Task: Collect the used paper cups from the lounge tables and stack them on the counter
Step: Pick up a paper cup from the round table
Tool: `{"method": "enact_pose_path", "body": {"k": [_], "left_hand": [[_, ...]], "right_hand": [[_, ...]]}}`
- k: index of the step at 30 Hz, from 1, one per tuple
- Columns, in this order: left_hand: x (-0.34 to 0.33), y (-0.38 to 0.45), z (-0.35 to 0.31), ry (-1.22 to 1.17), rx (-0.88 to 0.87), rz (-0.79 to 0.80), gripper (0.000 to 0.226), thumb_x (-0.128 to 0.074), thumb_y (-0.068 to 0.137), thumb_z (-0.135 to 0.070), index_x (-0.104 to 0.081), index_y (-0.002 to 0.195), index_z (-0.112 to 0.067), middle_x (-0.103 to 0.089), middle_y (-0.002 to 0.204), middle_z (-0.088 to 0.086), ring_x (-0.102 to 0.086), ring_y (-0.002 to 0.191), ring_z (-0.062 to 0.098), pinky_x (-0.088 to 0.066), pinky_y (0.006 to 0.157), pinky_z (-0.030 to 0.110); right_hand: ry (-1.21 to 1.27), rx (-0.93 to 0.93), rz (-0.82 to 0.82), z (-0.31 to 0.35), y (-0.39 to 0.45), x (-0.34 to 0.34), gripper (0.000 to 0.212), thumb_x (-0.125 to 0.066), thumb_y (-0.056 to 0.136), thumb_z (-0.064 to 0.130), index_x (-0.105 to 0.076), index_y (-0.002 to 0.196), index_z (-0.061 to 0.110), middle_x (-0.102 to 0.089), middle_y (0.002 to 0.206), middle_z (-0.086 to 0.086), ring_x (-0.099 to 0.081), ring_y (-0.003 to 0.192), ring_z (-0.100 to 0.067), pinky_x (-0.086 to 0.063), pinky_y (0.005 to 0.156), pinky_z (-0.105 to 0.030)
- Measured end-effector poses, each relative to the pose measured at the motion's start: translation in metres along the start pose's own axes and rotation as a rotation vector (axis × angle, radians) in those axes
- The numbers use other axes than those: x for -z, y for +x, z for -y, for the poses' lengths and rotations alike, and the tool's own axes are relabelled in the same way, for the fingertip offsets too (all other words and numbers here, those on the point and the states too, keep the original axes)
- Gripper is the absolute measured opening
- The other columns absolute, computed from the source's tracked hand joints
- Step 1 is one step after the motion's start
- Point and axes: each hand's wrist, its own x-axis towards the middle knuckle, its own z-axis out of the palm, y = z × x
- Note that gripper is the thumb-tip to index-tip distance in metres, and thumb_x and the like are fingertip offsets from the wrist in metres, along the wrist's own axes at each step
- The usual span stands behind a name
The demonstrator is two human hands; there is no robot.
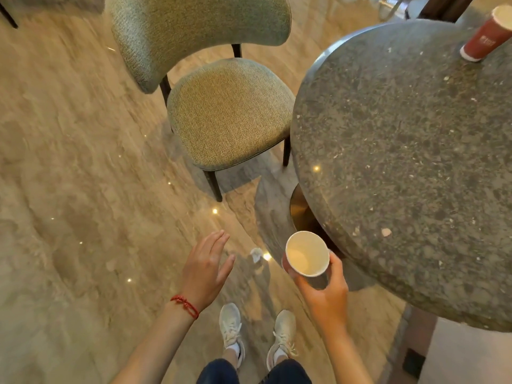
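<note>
A single wide-angle camera sits on the person's head and looks steeply down and forward. Nearest, at the bottom edge, are the person's own shoes (257, 333) on the polished floor (69, 189), with both forearms reaching up into the picture. Farther off, a chair (221, 106) fills the upper middle and a round table (415, 162) the right side. Straight lines bend toward the edges.

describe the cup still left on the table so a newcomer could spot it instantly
Find the round speckled stone table on the right. At its far edge stands a red paper cup, upright. Unlike the cup gripped by the right hand, nothing touches it.
</note>
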Motion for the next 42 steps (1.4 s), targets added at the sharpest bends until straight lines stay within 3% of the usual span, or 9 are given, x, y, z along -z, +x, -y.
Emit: {"method": "enact_pose_path", "body": {"k": [2, 6, 10, 16, 22, 28, 32, 36, 42], "left_hand": [[-0.022, 0.004, 0.018, -0.051, 0.019, -0.001, 0.046, -0.049, 0.088, -0.033, -0.058, 0.119, 0.000, -0.061, 0.121, 0.018, -0.057, 0.114, 0.032, -0.041, 0.097, 0.040], [-0.082, 0.014, 0.054, -0.151, 0.086, 0.023, 0.042, -0.058, 0.089, -0.024, -0.052, 0.127, -0.005, -0.055, 0.130, 0.012, -0.049, 0.122, 0.025, -0.033, 0.101, 0.028], [-0.153, 0.026, 0.088, -0.235, 0.150, 0.056, 0.045, -0.056, 0.090, -0.029, -0.050, 0.129, -0.008, -0.053, 0.132, 0.009, -0.046, 0.124, 0.021, -0.030, 0.102, 0.024], [-0.267, 0.050, 0.150, -0.332, 0.217, 0.097, 0.043, -0.057, 0.090, -0.028, -0.051, 0.128, -0.009, -0.053, 0.131, 0.010, -0.049, 0.121, 0.021, -0.034, 0.096, 0.023], [-0.375, 0.084, 0.200, -0.373, 0.226, 0.109, 0.045, -0.058, 0.089, -0.029, -0.051, 0.128, -0.009, -0.054, 0.130, 0.010, -0.051, 0.117, 0.021, -0.033, 0.094, 0.021], [-0.479, 0.118, 0.233, -0.436, 0.238, 0.143, 0.049, -0.064, 0.084, -0.030, -0.053, 0.126, -0.008, -0.055, 0.128, 0.010, -0.051, 0.116, 0.022, -0.038, 0.097, 0.029], [-0.537, 0.132, 0.248, -0.391, 0.284, 0.159, 0.061, -0.069, 0.077, -0.037, -0.051, 0.127, -0.007, -0.054, 0.127, 0.011, -0.049, 0.118, 0.023, -0.036, 0.095, 0.027], [-0.574, 0.141, 0.248, -0.368, 0.278, 0.139, 0.054, -0.072, 0.073, -0.037, -0.056, 0.119, -0.012, -0.054, 0.119, 0.010, -0.050, 0.111, 0.023, -0.034, 0.083, 0.020], [-0.608, 0.155, 0.251, -0.114, 0.231, 0.106, 0.059, -0.067, 0.078, -0.039, -0.047, 0.126, -0.010, -0.046, 0.121, 0.010, -0.040, 0.116, 0.024, -0.036, 0.097, 0.027]], "right_hand": [[-0.021, -0.050, -0.008, -0.024, -0.002, -0.009, 0.067, -0.085, 0.056, 0.037, -0.046, 0.111, 0.047, -0.055, 0.112, 0.026, -0.053, 0.105, 0.009, -0.043, 0.079, -0.008], [-0.028, -0.135, -0.008, -0.085, 0.000, -0.025, 0.072, -0.087, 0.055, 0.031, -0.045, 0.108, 0.056, -0.054, 0.110, 0.035, -0.048, 0.106, 0.016, -0.042, 0.082, -0.018], [-0.072, -0.104, 0.026, -0.148, 0.006, -0.041, 0.070, -0.081, 0.053, 0.041, -0.043, 0.108, 0.058, -0.048, 0.107, 0.049, -0.045, 0.105, 0.023, -0.038, 0.078, -0.009], [-0.128, -0.033, 0.081, -0.246, 0.025, -0.067, 0.067, -0.078, 0.055, 0.041, -0.043, 0.112, 0.046, -0.049, 0.110, 0.034, -0.050, 0.105, 0.015, -0.039, 0.082, -0.009], [-0.170, 0.069, 0.114, -0.345, 0.056, -0.092, 0.068, -0.082, 0.060, 0.024, -0.046, 0.117, 0.024, -0.052, 0.106, 0.021, -0.049, 0.100, 0.018, -0.040, 0.076, 0.000], [-0.129, 0.040, 0.111, -0.438, 0.079, -0.118, 0.071, -0.074, 0.053, 0.045, -0.046, 0.116, 0.029, -0.052, 0.104, 0.024, -0.050, 0.097, 0.013, -0.041, 0.074, -0.002], [-0.153, 0.056, 0.117, -0.486, 0.084, -0.129, 0.069, -0.075, 0.053, 0.041, -0.047, 0.114, 0.026, -0.055, 0.104, 0.012, -0.053, 0.097, -0.004, -0.040, 0.080, -0.013], [-0.170, 0.066, 0.081, -0.510, 0.083, -0.130, 0.069, -0.075, 0.051, 0.039, -0.050, 0.113, 0.023, -0.056, 0.105, 0.005, -0.054, 0.100, -0.014, -0.040, 0.081, -0.020], [-0.205, 0.031, 0.072, -0.536, 0.080, -0.124, 0.069, -0.084, 0.056, 0.021, -0.049, 0.115, 0.024, -0.056, 0.107, 0.006, -0.053, 0.100, -0.013, -0.042, 0.082, -0.019]]}}
